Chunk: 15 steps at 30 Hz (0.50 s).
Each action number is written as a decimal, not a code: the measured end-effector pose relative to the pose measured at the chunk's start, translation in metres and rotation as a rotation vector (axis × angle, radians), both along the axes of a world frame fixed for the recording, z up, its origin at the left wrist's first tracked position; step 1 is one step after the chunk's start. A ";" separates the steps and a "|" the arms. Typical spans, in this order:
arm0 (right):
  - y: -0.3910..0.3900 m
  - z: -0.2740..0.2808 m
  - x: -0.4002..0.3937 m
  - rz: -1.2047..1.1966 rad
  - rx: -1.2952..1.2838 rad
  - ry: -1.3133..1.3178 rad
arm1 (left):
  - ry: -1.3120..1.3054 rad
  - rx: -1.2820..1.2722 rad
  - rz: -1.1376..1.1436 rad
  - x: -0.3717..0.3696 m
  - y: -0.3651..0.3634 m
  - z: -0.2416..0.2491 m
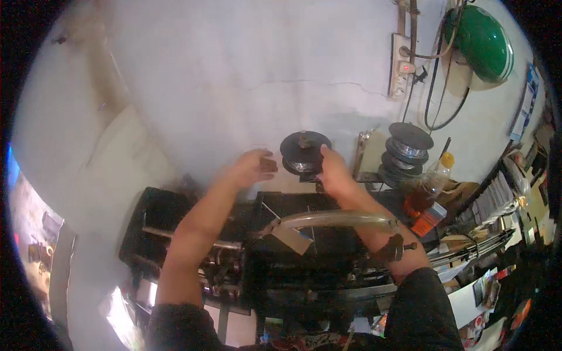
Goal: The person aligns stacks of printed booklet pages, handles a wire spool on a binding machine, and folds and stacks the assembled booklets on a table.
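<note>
A black spool wound with silvery wire (302,167) stands near the wall, above the back of a dark machine (304,257). My right hand (335,171) grips this spool at its right side, the thumb by the top flange and fingers lower down. To the left of the spool, my left hand (254,168) is held with bent fingers apart; a small gap separates it from the spool and nothing shows in it. A brownish lump (305,140) sits on the spool's top centre. Both forearms reach over the machine.
More black wire spools (408,146) are stacked to the right, beside a yellow-capped bottle (432,181) and an orange-and-white box (429,218). A curved clear-edged bar (333,219) crosses the machine. On the wall hang a power strip (400,67) and a green lampshade (481,44).
</note>
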State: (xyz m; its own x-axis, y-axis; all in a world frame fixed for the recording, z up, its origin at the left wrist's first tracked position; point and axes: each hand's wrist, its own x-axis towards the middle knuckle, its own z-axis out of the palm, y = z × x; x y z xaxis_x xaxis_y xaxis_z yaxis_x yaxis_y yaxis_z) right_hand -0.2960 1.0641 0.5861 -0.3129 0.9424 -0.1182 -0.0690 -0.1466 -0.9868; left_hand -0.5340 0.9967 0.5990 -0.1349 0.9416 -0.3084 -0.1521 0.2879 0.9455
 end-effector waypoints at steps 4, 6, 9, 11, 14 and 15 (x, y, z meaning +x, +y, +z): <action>0.010 -0.003 -0.004 0.006 -0.183 0.184 | 0.049 -0.053 -0.339 -0.016 0.023 -0.062; -0.001 0.009 0.001 -0.014 -0.172 0.145 | 0.076 -0.093 -0.334 0.005 0.006 -0.029; -0.004 0.014 -0.001 -0.060 -0.172 0.120 | 0.125 0.052 -0.508 0.009 0.007 -0.018; -0.009 0.016 -0.003 -0.085 -0.188 0.123 | -0.027 -0.048 -0.411 0.012 0.019 -0.029; -0.010 0.018 0.002 -0.050 -0.193 0.106 | -0.257 -0.193 -0.471 0.006 0.041 -0.040; -0.008 0.015 0.001 -0.045 -0.183 0.124 | -0.254 -0.191 -0.473 0.005 0.046 -0.046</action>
